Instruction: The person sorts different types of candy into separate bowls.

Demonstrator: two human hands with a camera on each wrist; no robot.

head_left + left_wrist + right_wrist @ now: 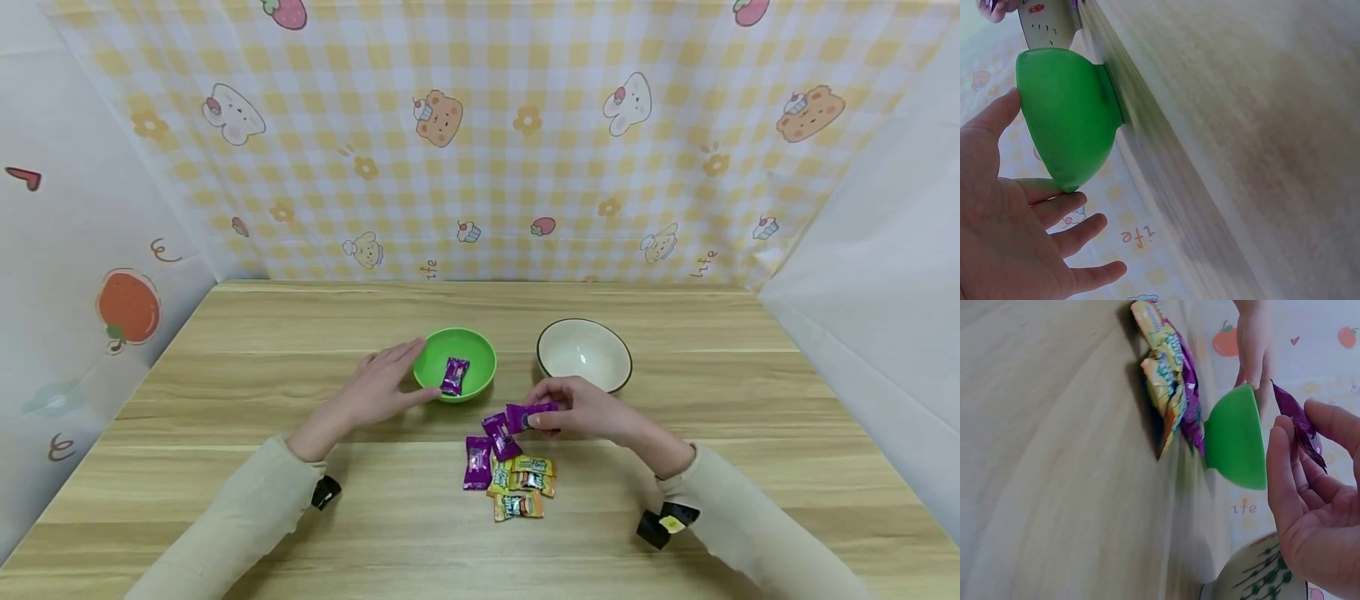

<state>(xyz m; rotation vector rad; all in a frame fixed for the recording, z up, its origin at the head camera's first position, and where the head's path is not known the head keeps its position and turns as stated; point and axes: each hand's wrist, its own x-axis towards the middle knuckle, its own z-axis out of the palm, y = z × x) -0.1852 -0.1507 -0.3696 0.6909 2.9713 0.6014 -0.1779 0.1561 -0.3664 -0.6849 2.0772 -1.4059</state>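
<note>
My left hand (384, 385) is spread at the left side of a green bowl (1063, 119), thumb and index fingertips at its rim, the other fingers extended. Inside that bowl lies one purple-wrapped candy (454, 377). Between thumb and fingers, my right hand (573, 408) pinches another purple-wrapped candy (1299, 422), held above the table to the right of the green bowl. Just below it on the table are two more purple candies (477, 463), beside several yellow-wrapped candies (517, 505) in a loose, overlapping pile.
Behind my right hand stands a white bowl (573, 346) with a dark rim; its outside carries a green leafy pattern. The wooden table (262, 350) ends at a yellow checked cloth (480, 175) at the back. White sheets (885, 192) hang at both sides.
</note>
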